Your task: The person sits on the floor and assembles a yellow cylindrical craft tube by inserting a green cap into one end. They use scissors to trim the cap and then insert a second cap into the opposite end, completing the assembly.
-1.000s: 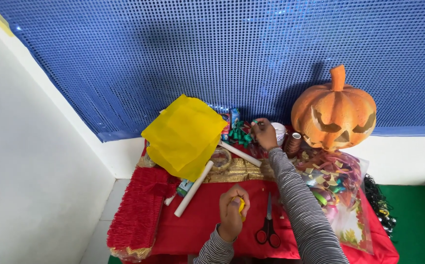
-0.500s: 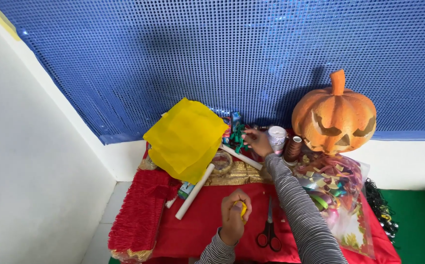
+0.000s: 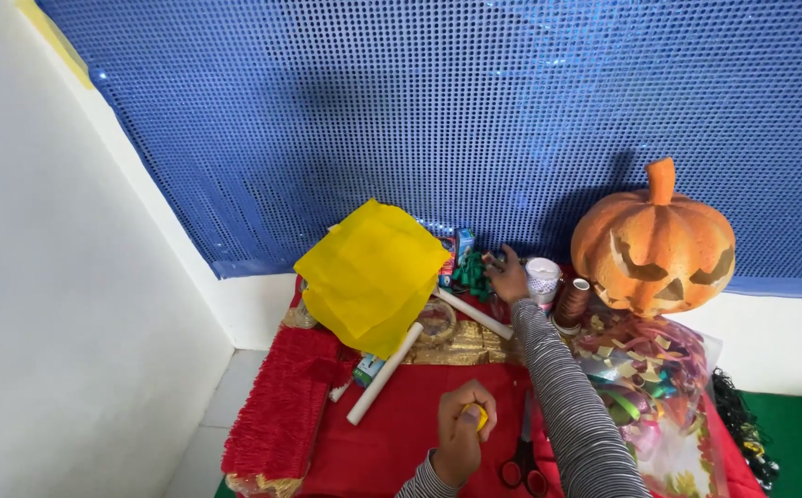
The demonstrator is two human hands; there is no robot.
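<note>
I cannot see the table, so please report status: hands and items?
Left hand shut on small yellow piece. Right hand reaching by green ribbon bundle. Black-handled scissors beside forearm.

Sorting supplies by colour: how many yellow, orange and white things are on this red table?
Yellow: 2, the tissue paper and the small piece in the left hand
Orange: 1, the pumpkin
White: 2, the tubes
Total: 5

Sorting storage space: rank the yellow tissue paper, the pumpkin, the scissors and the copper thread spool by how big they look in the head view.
1-2. Yellow tissue paper and pumpkin: look much alike, no clear ranking.
3. Scissors: partly cut off by the frame edge and nearer the camera, so unsure.
4. Copper thread spool.
</note>
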